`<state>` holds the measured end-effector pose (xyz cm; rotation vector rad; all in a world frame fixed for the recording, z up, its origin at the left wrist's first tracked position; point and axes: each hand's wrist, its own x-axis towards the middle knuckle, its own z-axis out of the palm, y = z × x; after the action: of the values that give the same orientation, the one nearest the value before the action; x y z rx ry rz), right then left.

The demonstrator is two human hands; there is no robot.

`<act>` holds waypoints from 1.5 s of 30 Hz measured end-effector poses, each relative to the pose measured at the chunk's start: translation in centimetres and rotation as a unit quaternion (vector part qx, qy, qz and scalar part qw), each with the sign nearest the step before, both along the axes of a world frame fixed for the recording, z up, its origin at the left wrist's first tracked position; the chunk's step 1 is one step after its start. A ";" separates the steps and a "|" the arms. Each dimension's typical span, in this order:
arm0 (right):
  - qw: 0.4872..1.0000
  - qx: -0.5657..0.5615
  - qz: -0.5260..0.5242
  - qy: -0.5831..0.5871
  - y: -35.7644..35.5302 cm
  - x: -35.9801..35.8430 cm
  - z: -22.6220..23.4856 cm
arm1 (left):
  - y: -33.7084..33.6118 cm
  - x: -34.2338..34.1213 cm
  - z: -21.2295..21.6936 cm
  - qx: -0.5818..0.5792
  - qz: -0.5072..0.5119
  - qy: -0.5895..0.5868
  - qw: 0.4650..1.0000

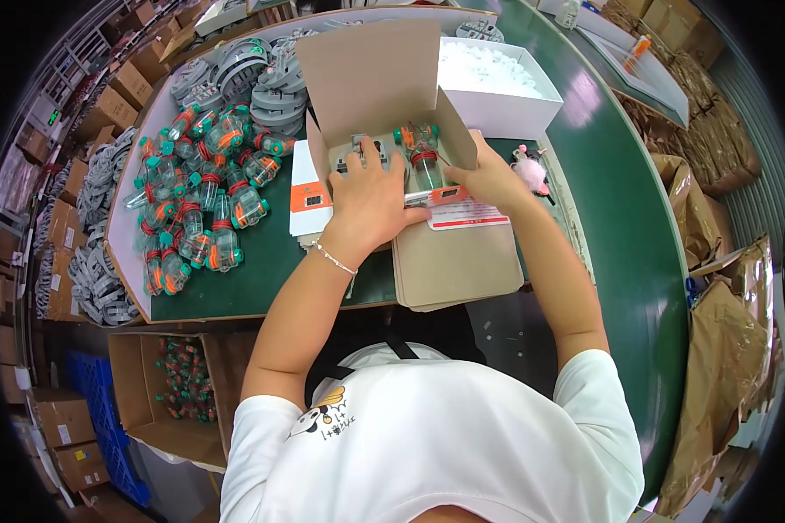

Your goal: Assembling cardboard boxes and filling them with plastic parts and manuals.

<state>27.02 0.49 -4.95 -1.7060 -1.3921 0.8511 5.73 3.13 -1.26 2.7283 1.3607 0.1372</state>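
Note:
In front of me stands an open cardboard box with its lid raised at the back. My left hand reaches over its left half, fingers spread on a grey plastic part that they partly cover. The left thumb lies along the front edge. In the right half rests a clear plastic bottle with green and orange fittings and a red coil. My right hand grips the box's right wall near the front corner, its fingers partly hidden. An orange-and-white strip shows at the box front.
Flat cardboard sheets and a printed leaflet lie before the box. Similar bottles and grey parts are heaped left. A white box of white pieces stands back right, near a pink plush toy. A carton sits below left.

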 end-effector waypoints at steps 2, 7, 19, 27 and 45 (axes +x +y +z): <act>0.998 0.030 -0.005 -0.048 0.3 -0.1 -0.4 | -0.5 -0.3 0.0 0.011 0.004 -0.007 1.000; 0.976 -0.008 -0.048 0.214 -0.2 0.3 0.1 | -3.3 -2.6 2.1 0.280 -0.117 -0.297 0.906; 0.827 0.256 -0.450 0.220 -19.3 15.3 -1.8 | 2.9 -11.3 -6.3 0.140 0.172 -0.272 0.936; 0.774 0.094 -0.610 -0.142 -28.2 22.9 -8.2 | 2.5 -10.9 -6.0 0.069 0.193 -0.279 0.938; 0.996 0.037 -0.007 -0.077 2.1 -5.6 1.0 | 4.2 -12.6 -2.7 -0.303 -0.040 -0.649 0.696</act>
<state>21.40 2.59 -3.98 -1.7519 -1.4928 0.6636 -6.88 7.34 -3.95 1.3873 0.6012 1.1026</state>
